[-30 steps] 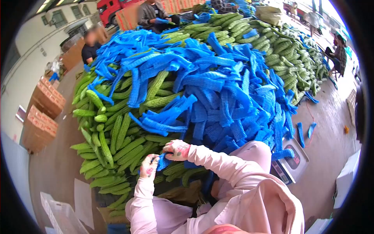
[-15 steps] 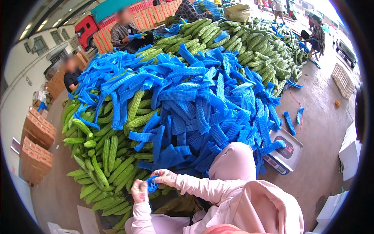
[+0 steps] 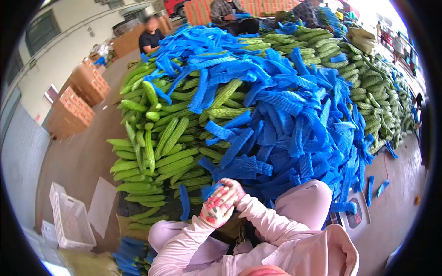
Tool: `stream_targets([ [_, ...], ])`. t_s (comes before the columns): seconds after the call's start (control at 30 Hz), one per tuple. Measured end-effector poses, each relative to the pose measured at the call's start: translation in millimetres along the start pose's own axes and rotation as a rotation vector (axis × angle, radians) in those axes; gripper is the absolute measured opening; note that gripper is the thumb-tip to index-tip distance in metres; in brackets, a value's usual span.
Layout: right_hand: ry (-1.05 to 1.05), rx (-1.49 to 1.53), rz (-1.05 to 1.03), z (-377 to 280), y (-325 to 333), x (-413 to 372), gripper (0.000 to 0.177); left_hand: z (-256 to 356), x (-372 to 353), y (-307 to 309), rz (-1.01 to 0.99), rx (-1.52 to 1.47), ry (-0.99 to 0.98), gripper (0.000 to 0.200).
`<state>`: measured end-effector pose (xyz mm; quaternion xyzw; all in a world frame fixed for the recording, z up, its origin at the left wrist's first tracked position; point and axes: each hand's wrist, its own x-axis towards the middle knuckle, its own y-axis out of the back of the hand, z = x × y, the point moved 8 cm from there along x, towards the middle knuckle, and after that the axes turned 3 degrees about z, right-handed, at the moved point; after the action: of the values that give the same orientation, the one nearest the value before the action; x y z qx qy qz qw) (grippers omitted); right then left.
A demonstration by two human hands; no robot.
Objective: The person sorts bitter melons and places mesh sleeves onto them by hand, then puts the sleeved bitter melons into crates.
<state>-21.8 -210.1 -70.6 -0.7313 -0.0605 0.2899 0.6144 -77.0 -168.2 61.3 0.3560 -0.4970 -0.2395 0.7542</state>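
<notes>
My left hand [image 3: 216, 211], in a flower-patterned glove, and my right hand [image 3: 234, 189] are pressed together in front of my knees. Their fingers are closed around a blue foam net sleeve [image 3: 210, 190], bunched and blurred, poking out on the far left side. Most of it is hidden by the fingers. Just left of it lies a loose blue sleeve [image 3: 184, 202]. Beyond my hands rises a heap of green bitter gourds [image 3: 175, 158], with a large pile of blue net sleeves [image 3: 294, 124] on its right.
A white crate [image 3: 73, 223] and flat cardboard [image 3: 103, 200] lie at left. Gourds in blue sleeves [image 3: 131, 255] sit by my left knee. A scale [image 3: 357, 214] stands at right. Cartons [image 3: 69, 115] and a seated person [image 3: 150, 39] are farther back.
My view has turned left, bringing the crate and sleeved gourds into sight. My hands, apart with the blue sleeve stretched between them before, have come together around it.
</notes>
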Motion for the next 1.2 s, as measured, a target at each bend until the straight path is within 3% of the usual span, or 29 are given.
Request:
stream_targets([
  [0.03, 0.425, -0.257, 0.031, -29.6, 31.9, 17.9, 0.017, -8.4, -2.9, -0.2, 0.006, -0.001, 0.064, 0.034],
  [0.07, 0.768, -0.86, 0.213, -52.5, 3.8, -10.8, 0.01, -23.0, -11.8, -0.7, 0.04, 0.005, 0.131, 0.032],
  [0.1, 0.825, -0.725, 0.167, -57.6, 5.7, -9.4, 0.005, -40.7, -22.5, -7.4, 0.026, 0.035, 0.208, 0.026],
  [0.17, 0.839, -0.9, 0.231, -47.5, -8.5, -19.2, 0.006, -74.2, -43.5, -32.7, -0.287, 0.189, 0.464, 0.017],
  [0.23, 1.021, -1.316, 0.199, -24.6, -23.3, -26.3, 0.009, -106.6, -60.6, -40.4, -0.349, 0.093, 0.742, 0.015],
  [0.27, 0.904, -1.405, 0.24, -11.7, -22.2, -26.6, 0.01, -118.0, -63.9, -35.4, -0.242, -0.008, 0.795, 0.014],
  [0.3, 0.925, -1.479, 0.192, -1.1, -27.3, -30.2, 0.011, -126.9, -67.3, -27.4, -0.133, -0.11, 0.848, 0.013],
  [0.37, 0.748, -1.58, 0.138, 20.9, -24.4, -27.5, 0.011, -136.6, -74.4, -22.8, 0.308, -1.057, 0.964, 0.023],
  [0.4, 0.821, -1.675, 0.097, 29.0, -26.0, -27.3, 0.011, -144.8, -89.1, -34.7, 0.442, -1.41, 1.135, 0.03],
  [0.43, 0.809, -1.671, 0.097, 28.2, -24.1, -26.5, 0.011, -141.8, -88.3, -37.1, 0.48, -1.587, 1.087, 0.033],
  [0.5, 1.165, -1.782, -0.05, 17.1, -52.4, -42.1, 0.007, -127.4, -87.8, -42.1, 0.469, -1.493, 1.069, 0.031],
  [0.53, 1.037, -1.278, -0.076, 7.2, -24.4, -26.3, 0.005, -121.4, -94.3, -49.9, 0.366, -1.393, 1.193, 0.03],
  [0.57, 0.744, -0.972, -0.061, 0.6, -38.1, -32.7, 0.007, -135.5, -108.9, -67.6, 0.308, -1.261, 1.04, 0.025],
  [0.63, 0.598, -0.731, -0.052, 1.3, -50.4, -38.4, 0.006, -120.3, -84.1, -41.9, -0.208, -0.1, 0.648, 0.017],
  [0.7, 0.631, -1.189, -0.102, 14.6, -70.4, -54.2, 0.003, -119.3, -94.7, -33.1, -0.183, -0.143, 0.69, 0.017],
  [0.77, 0.52, -1.337, -0.183, 42.9, -71.0, -52.9, 0.008, -109.9, -113.3, -22.2, -0.125, -0.228, 0.748, 0.017],
  [0.83, 0.209, -1.229, -0.281, 70.7, -59.4, -47.2, 0.009, -110.4, -119.5, -22.4, -0.068, -0.309, 0.805, 0.016],
  [0.9, 0.237, -1.252, -0.296, 72.5, -51.6, -37.3, 0.011, -134.6, -66.3, -31.1, -0.017, -0.397, 0.859, 0.016],
  [0.93, 0.287, -1.197, -0.316, 65.2, -57.6, -38.4, 0.01, -134.0, -74.5, -25.8, 0.01, -0.441, 0.888, 0.016],
  [1.03, 0.144, -1.061, -0.234, 54.9, -64.9, -42.1, 0.006, -128.4, -96.7, -13.5, 0.105, -0.568, 0.96, 0.017],
  [1.13, 0.252, -0.849, -0.446, 60.7, -76.4, -41.2, 0.007, -122.4, -111.0, -12.5, 0.187, -0.699, 1.023, 0.017],
  [1.2, 0.293, -1.102, -0.473, 58.7, -104.5, -50.6, 0.007, -123.3, -117.5, -5.7, 0.24, -0.793, 1.08, 0.017],
])
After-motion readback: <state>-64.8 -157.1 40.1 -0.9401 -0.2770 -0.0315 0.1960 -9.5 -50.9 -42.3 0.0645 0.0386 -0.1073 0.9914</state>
